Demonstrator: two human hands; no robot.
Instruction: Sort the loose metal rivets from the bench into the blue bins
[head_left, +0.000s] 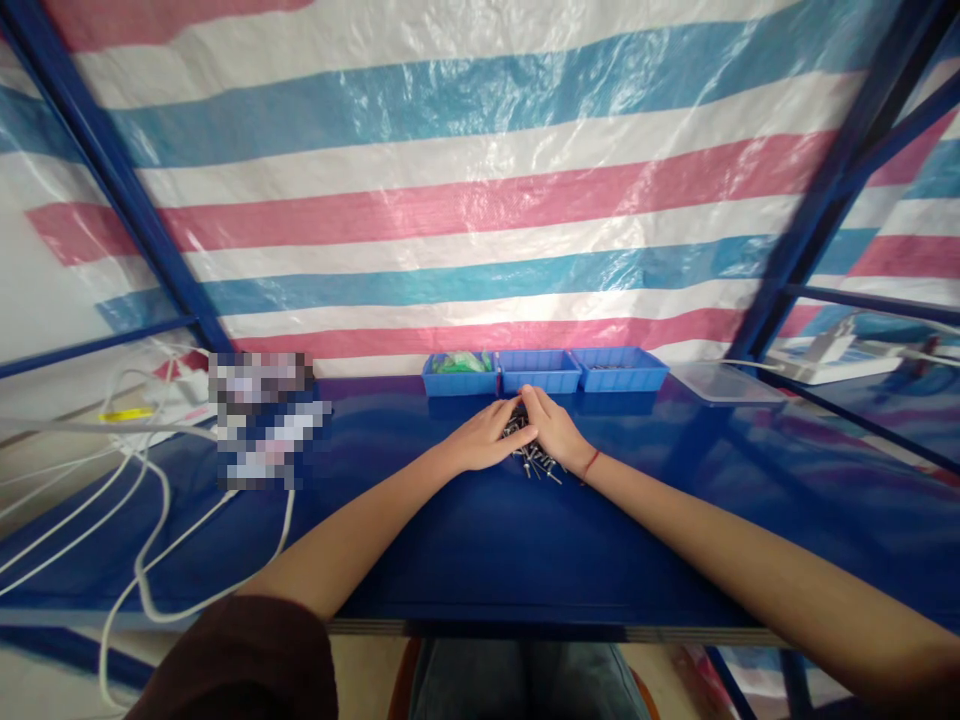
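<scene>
A small heap of dark and silvery metal screws (538, 455) lies on the blue tabletop in front of me. My left hand (484, 437) curves around the heap's left side, its thumb stretched across the near side of the pile. Cupped over the far and right side is my right hand (553, 425), a thin red cord on its wrist. The fingertips of both hands meet at the far end. Part of the heap is hidden beneath the hands, while several screws show loose on the near side.
Behind the hands stand a blue bin (459, 380) with green-bagged contents, a middle blue bin (540, 380) and a right blue bin (622, 378) holding small metal parts. A clear flat lid (726, 384) lies right. White cables (161, 560) and a blurred-out patch occupy the left.
</scene>
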